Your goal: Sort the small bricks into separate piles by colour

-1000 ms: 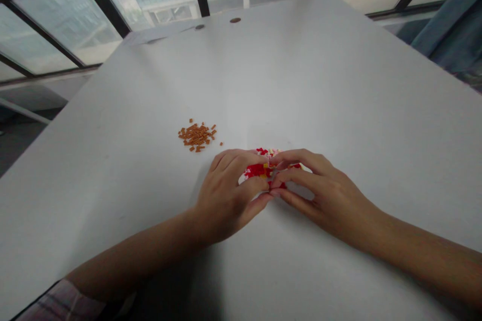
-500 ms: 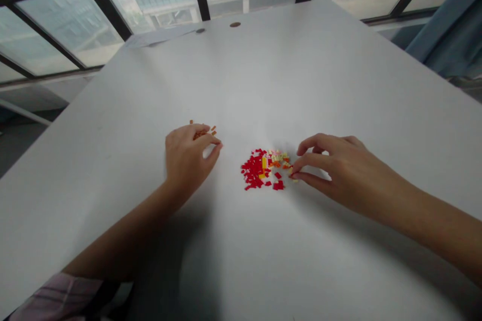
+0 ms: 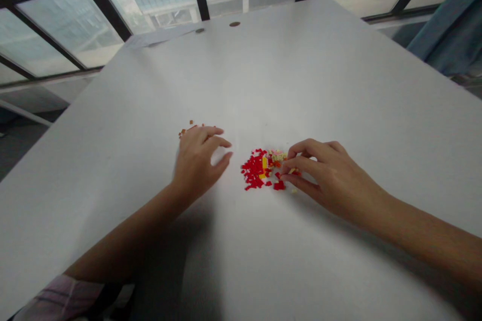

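Observation:
A small heap of tiny red pieces (image 3: 253,169), like toy building bricks, lies mid-table. Yellow pieces (image 3: 264,163) stand among them, and pale cream pieces (image 3: 277,154) with a few orange ones adjoin on the right. At that right edge is my right hand (image 3: 320,165), thumb and forefinger pinched together; whatever is between the tips is too small to make out. My left hand (image 3: 201,155) hovers left of the heap, fingers apart and nothing visible in them. Behind it, partly hidden, are small orange-brown pieces (image 3: 183,133).
A wide white table (image 3: 301,75) fills most of the view. Two round discs, one grey (image 3: 200,30) and one brown (image 3: 235,24), are near its far edge beside a pale flat sheet (image 3: 158,37). Windows rise beyond, and a blue curtain (image 3: 448,30) hangs at right.
My left hand has moved right, away from the orange-brown pieces, and its fingers have spread. My right hand has shifted slightly left over the heap's right edge, still pinched.

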The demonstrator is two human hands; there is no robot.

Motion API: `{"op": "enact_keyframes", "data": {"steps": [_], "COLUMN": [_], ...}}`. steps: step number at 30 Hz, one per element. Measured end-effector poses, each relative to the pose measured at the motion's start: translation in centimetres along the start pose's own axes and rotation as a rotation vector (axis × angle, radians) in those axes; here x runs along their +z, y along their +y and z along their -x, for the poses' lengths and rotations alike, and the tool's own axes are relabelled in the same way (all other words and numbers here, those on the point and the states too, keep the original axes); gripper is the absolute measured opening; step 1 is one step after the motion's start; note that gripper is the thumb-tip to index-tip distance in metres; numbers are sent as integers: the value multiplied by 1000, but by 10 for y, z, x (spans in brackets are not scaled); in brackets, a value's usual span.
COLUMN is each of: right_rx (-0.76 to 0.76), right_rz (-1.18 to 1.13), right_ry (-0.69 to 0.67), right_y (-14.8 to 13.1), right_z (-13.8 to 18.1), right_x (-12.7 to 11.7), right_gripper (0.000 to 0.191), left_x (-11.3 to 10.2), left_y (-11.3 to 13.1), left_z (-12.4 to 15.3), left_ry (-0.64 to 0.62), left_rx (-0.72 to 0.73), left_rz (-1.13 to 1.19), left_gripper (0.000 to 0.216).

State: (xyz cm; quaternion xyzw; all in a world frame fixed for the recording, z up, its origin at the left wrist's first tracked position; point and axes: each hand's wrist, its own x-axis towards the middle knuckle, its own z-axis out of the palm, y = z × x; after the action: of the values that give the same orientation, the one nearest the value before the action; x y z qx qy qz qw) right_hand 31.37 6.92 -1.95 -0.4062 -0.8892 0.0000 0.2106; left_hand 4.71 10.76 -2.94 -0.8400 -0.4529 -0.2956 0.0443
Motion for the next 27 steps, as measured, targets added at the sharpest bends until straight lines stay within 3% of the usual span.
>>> {"op": "enact_keyframes", "data": {"steps": [6, 16, 21, 27], "right_rx": [10, -27, 40, 52], "right_rz": [-92, -79, -36, 6], "right_ry": [79, 97, 60, -95], "right_y": [-9, -12, -3, 9], "right_z": [-2, -3, -2, 4], "right_x": [2, 1, 0, -3], "right_gripper": [19, 19, 20, 12], "left_x": [2, 3, 5, 4], "left_y": [59, 65, 42, -17], "left_z": [7, 3, -1, -10], "left_ry": [-96, -54, 1, 62], "left_rx": [160, 169, 96, -209], "left_rz": [156, 170, 75, -195], "left_gripper": [7, 4, 5, 4]}}
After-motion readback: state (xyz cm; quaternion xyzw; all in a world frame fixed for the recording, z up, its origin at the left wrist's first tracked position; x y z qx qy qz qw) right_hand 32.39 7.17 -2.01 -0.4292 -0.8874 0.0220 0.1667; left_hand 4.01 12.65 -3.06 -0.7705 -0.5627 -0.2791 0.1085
